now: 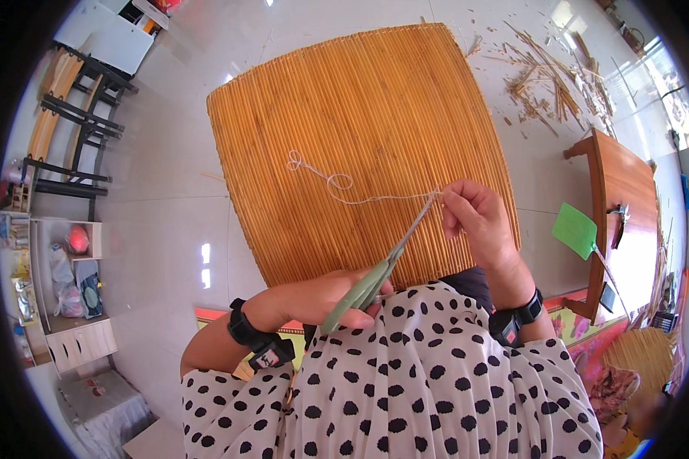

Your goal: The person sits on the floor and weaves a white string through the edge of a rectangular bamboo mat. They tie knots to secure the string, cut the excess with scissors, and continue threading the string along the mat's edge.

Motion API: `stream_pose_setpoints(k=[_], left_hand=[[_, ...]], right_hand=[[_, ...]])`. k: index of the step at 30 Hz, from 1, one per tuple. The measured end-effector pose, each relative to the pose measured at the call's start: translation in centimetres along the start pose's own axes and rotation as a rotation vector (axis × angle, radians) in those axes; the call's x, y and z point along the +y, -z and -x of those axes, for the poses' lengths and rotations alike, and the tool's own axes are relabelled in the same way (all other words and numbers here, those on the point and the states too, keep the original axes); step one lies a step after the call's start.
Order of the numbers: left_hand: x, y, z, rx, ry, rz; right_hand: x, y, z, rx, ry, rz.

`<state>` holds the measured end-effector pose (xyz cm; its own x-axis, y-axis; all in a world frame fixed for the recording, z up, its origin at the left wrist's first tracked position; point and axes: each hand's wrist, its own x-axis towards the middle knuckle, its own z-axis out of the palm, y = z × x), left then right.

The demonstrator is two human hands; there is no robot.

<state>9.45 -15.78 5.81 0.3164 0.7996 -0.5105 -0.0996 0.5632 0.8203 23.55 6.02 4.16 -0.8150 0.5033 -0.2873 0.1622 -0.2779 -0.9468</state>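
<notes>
A: What's the big thing on the floor (168,199)?

B: Reed mat (360,145), tan, slats running away from the person, lying flat on pale tiles. Takes up most of the middle. Person sits at its near edge, so the edge is w/in easy reach.

A: And round it?

B: Wooden table (628,206) off to the right, w/ a green swatter (575,230) leaning at its side. Scraps (547,76) of reed scattered far right on the floor, prob. trimmings. Black rack (73,130) to the left, small cabinet (80,336) below it.

A: OK, the hands?

B: Left hand (325,298) is closed round the grips of grey-green scissors (375,279), blades angled up-right toward the mat's near edge. Can't tell if the blades are apart or together, too thin to see. Right hand (475,218) has fingertips pressed together, pinching the end of a white string (337,183).

A: Where's the string run?

B: From that pinch leftward over the mat, looping loosely near the centre. Held a bit taut at the pinch end, looks like so the blade tips meet it cleanly; they sit right at the pinch.

A: Wrists?

B: Black band (256,340) on the left, another on the right.
</notes>
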Motion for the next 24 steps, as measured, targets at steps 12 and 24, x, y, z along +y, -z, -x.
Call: stream_pose_setpoints(k=[12, 24], left_hand=[[0.0, -0.4, -1.8, 0.243, -0.047, -0.163], [1.0, -0.2, -0.8, 0.108, -0.114, 0.143]], right_hand=[[0.1, -0.6, -0.1, -0.018, 0.052, 0.031], [0.2, -0.2, -0.8, -0.211, 0.099, -0.344]])
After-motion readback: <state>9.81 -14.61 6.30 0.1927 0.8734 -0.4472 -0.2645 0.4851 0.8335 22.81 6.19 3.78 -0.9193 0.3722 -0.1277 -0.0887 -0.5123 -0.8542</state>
